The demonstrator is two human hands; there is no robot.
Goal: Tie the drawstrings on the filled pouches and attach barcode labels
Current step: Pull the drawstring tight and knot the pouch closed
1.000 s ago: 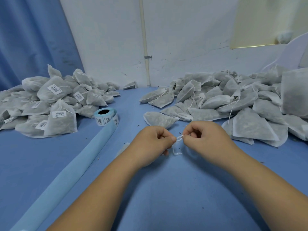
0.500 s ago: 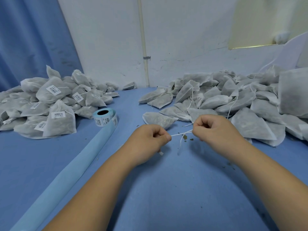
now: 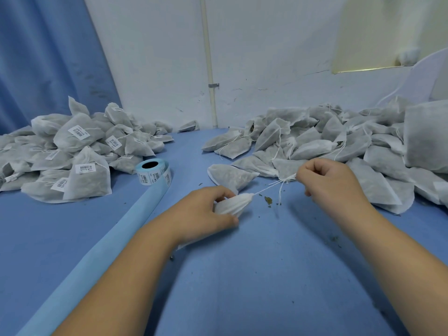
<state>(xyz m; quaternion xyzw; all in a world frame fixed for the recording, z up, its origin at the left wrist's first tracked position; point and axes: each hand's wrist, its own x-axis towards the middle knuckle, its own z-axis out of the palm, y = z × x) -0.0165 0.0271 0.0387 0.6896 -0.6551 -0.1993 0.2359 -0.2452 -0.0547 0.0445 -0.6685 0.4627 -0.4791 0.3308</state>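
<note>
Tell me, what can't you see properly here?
Head view only:
White gathered fabric pouch: mostly covered by the left hand.
Thin white drawstring: its end vanishes inside the right hand; any knot is too small.
Light-blue roll of barcode labels: print too small to read.
Big grey pouch: cut by right edge.

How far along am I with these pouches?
Done: the labelled pile on the left. In hand: your left hand grips a pouch while your right hand holds its drawstring taut. Left: labelling it from the label roll, then the big unlabelled pile on the right.
</note>
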